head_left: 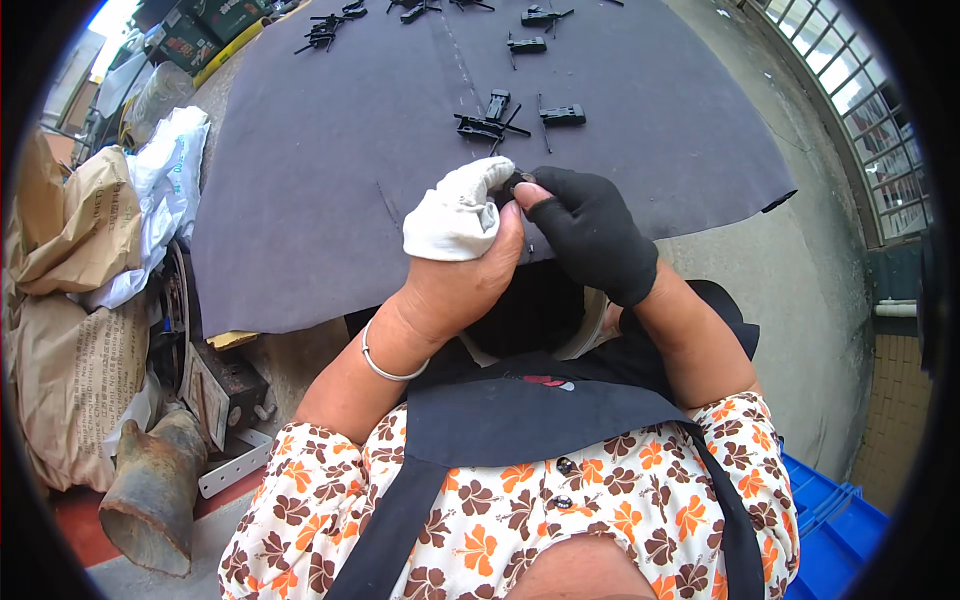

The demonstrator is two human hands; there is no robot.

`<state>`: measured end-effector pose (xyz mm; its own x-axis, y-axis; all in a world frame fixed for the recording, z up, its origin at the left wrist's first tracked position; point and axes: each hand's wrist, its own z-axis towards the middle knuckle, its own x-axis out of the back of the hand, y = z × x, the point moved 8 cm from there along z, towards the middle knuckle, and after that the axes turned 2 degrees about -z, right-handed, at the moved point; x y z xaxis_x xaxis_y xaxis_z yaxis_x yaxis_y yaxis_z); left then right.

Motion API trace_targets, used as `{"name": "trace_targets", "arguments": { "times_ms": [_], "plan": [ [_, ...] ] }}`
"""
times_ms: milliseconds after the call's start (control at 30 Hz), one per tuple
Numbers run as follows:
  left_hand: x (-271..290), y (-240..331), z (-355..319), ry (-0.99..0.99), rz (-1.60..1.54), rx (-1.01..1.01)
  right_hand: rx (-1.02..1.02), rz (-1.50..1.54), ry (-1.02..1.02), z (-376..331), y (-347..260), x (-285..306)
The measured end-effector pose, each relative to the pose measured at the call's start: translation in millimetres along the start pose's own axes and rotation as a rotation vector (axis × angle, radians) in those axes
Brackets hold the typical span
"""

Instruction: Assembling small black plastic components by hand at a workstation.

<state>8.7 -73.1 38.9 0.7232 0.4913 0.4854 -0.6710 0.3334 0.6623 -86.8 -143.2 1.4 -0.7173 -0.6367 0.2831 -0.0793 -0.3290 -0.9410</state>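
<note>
My left hand (462, 215), in a white glove that leaves the thumb bare, is closed at the near edge of the grey table cover (330, 200). Against it, my right hand (590, 228) in a black glove with a bare thumb tip is closed too. Both pinch a small black part (517, 183) between them; most of it is hidden by the fingers. Just beyond the hands lie a cluster of black plastic pieces with thin rods (484, 126) and a single black block with a rod (563, 116).
More black pieces (320, 33) lie along the table's far side. Brown paper sacks (85, 370), white plastic bags (172, 180) and a rusty metal pipe (155, 490) crowd the left. A blue crate (830, 520) stands at lower right; a barred window (860, 90) is at far right.
</note>
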Motion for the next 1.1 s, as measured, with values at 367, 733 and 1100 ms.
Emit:
{"name": "trace_targets", "arguments": {
  "times_ms": [367, 733, 1100],
  "plan": [
    [3.1, -24.2, -1.6, -0.032, -0.394, 0.265, 0.036, -0.1, -0.029, 1.5, 2.4, 9.0],
    [-17.0, -23.0, -7.1, -0.27, -0.631, 0.518, 0.234, -0.044, 0.114, -1.1, -9.3, 27.4],
    [-26.0, -21.9, -14.5, -0.279, -0.702, 0.624, -0.029, 0.006, -0.174, 1.6, -1.9, 4.4]
  ]
}}
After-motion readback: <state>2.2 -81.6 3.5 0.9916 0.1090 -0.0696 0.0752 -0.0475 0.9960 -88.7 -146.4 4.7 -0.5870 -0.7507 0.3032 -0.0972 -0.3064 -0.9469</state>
